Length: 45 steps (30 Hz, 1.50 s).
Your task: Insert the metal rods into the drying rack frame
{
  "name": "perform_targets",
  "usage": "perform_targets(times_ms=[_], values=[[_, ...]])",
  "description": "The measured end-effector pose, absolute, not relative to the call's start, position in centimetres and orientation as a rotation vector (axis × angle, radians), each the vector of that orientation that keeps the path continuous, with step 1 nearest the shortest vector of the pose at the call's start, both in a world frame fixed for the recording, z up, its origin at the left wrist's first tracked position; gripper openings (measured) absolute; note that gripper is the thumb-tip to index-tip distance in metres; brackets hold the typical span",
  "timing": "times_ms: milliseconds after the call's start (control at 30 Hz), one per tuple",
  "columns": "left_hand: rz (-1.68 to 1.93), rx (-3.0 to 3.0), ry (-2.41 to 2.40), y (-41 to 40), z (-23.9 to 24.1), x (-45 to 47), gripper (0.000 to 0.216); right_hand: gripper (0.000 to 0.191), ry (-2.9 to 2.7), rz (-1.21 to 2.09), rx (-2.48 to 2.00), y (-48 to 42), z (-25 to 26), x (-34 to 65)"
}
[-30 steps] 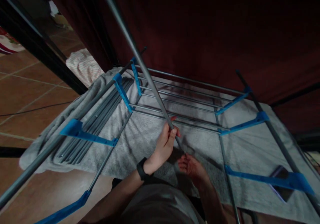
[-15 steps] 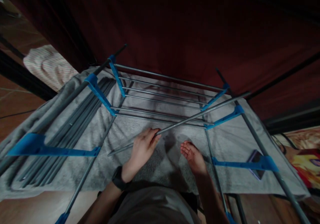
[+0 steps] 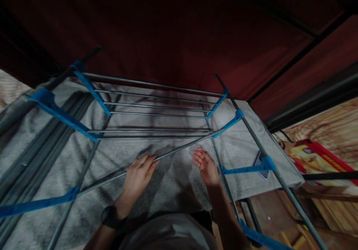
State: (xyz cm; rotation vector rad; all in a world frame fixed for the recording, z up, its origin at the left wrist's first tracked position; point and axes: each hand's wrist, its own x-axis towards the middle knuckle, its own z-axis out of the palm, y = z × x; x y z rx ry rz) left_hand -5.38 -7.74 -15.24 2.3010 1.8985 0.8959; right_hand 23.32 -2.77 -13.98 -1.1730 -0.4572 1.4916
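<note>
Left hand (image 3: pixel 140 175) fingers closed round grey rod (image 3: pixel 179 149). Right hand (image 3: pixel 206 166) loosely open, near rod. Red-yellow box (image 3: pixel 316 158) right, contents hidden. Tube bundle (image 3: pixel 50 138) left.

Left hand (image 3: pixel 140 177): left of centre, back up, fingers curled into a closed grip, pointing far-right. Left forearm (image 3: pixel 99 239) angles in from the near left. Right hand (image 3: pixel 206 167): right of centre, bare palm showing, fingers loosely bent toward far-left, gripping zero. Right forearm (image 3: pixel 222 212) comes up from the near edge. Hands apart, about level.
</note>
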Motion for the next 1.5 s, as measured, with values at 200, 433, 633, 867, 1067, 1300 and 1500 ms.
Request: perform_targets(times_ms=[200,433,633,867,1067,1300,1500], values=[[0.850,2.354,1.892,-7.9,-16.2,-5.6,0.040,0.029,-0.439,1.425,-1.129,-1.6,-13.5,23.9],[0.856,2.331,1.828,-7.9,-15.7,-5.4,0.037,0.034,-0.443,1.320,-1.093,-0.6,-12.8,24.8],[0.894,2.298,1.784,-7.7,-15.8,-5.5,0.034,0.037,-0.489,1.298,-1.121,0.0,-12.7,25.5],[0.875,2.327,1.786,-7.6,-16.6,-6.0,0.037,0.032,-0.485,1.324,-1.110,0.2,-12.5,25.7],[0.916,2.377,1.806,-7.7,-16.7,-6.0,0.037,0.030,-0.487,1.337,-1.118,0.4,-12.4,25.8],[0.973,2.356,1.830,-7.5,-16.1,-5.8,0.036,0.032,-0.467,1.249,-1.094,1.0,-12.8,25.8],[0.927,2.339,1.828,-7.4,-16.2,-6.1,0.037,0.035,-0.468,1.191,-1.090,1.0,-13.0,26.0]])
